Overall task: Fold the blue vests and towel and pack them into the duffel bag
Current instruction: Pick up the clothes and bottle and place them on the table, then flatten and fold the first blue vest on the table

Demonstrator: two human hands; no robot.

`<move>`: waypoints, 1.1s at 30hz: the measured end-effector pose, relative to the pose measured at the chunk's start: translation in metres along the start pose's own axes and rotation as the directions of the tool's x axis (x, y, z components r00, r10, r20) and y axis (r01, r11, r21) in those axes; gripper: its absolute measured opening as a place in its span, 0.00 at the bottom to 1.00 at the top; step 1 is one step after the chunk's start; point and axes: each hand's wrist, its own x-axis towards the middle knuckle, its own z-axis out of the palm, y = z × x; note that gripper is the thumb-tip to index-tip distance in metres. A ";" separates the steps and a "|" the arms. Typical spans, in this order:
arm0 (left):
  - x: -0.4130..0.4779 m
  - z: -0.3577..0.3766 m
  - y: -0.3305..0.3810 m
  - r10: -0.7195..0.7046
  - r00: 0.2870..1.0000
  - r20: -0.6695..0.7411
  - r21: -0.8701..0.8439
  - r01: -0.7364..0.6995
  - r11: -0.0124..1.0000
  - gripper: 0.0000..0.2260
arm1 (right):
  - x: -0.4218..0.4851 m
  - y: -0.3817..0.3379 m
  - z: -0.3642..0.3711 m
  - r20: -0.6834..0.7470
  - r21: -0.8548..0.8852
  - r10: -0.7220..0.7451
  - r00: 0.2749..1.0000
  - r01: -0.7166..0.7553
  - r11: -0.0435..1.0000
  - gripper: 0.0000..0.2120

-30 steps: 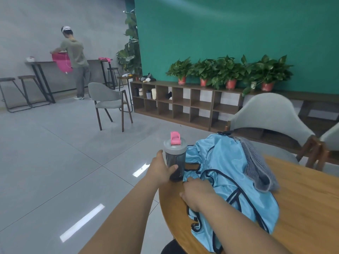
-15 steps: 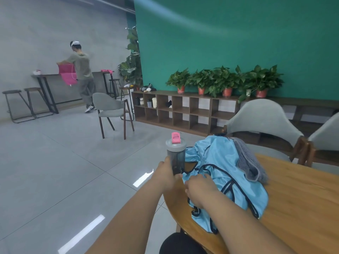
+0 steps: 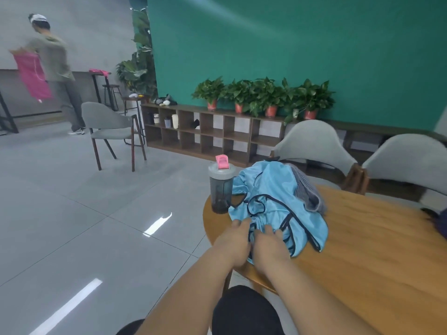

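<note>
The vests (image 3: 273,187) lie heaped on the table (image 3: 362,238) beside a bottle (image 3: 220,189), with a grey towel (image 3: 308,192) half hidden behind them. The left hand (image 3: 235,243) and right hand (image 3: 268,247) lie side by side on the near hem. Their thumbs are hidden, so a grip cannot be told. A dark thing (image 3: 441,222), perhaps the bag, is cut off at the right edge.

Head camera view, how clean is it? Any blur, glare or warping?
Head view: the background person is motion-smeared; the left hand and right hand look slightly soft; bright glare streaks lie on the floor tiles; wide-angle distortion bows the shelf unit; the bottle and blue vests read clearly.
</note>
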 end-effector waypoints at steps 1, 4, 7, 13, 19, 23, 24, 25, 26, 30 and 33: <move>-0.002 0.001 -0.003 0.022 1.000 0.022 0.028 -0.023 0.999 0.34 | -0.002 -0.007 0.001 -0.017 0.000 0.004 1.000 -0.004 1.000 0.25; -0.004 -0.005 -0.015 0.072 0.996 0.060 0.128 -0.079 0.989 0.41 | 0.000 -0.026 0.010 -0.026 0.007 0.008 1.000 -0.007 1.000 0.25; -0.006 -0.019 -0.028 0.120 0.989 0.081 0.220 -0.135 0.966 0.40 | -0.002 -0.039 0.007 -0.006 -0.012 0.023 1.000 -0.023 1.000 0.21; -0.006 -0.039 -0.037 0.178 0.977 0.117 0.305 -0.206 0.930 0.38 | -0.014 -0.043 -0.015 0.012 0.035 -0.029 1.000 0.029 0.999 0.16; 0.005 -0.033 0.000 0.260 0.961 0.093 0.325 -0.276 0.904 0.42 | -0.043 0.004 -0.042 -0.105 0.056 -0.029 0.994 0.035 0.998 0.25; 0.001 -0.008 0.036 0.311 0.947 0.077 0.321 -0.318 0.892 0.39 | -0.059 0.057 -0.049 -0.092 0.038 0.037 0.995 -0.034 0.999 0.26; 0.000 -0.001 0.046 0.315 0.946 0.079 0.323 -0.324 0.889 0.37 | -0.063 0.071 -0.049 -0.086 0.040 0.051 0.995 -0.048 0.998 0.26; -0.001 0.006 0.056 0.319 0.944 0.079 0.329 -0.327 0.886 0.36 | -0.066 0.084 -0.049 -0.079 0.043 0.059 0.995 -0.056 0.998 0.27; -0.001 0.012 0.066 0.323 0.943 0.077 0.339 -0.329 0.881 0.35 | -0.069 0.098 -0.049 -0.081 0.050 0.060 0.995 -0.057 0.997 0.27; 0.003 0.031 0.109 0.327 0.943 0.053 0.383 -0.322 0.866 0.34 | -0.078 0.149 -0.046 -0.102 0.082 0.056 0.993 -0.048 0.995 0.26; 0.004 0.044 0.133 0.321 0.945 0.062 0.405 -0.318 0.857 0.31 | -0.081 0.180 -0.040 -0.068 0.114 0.059 0.996 -0.051 0.992 0.28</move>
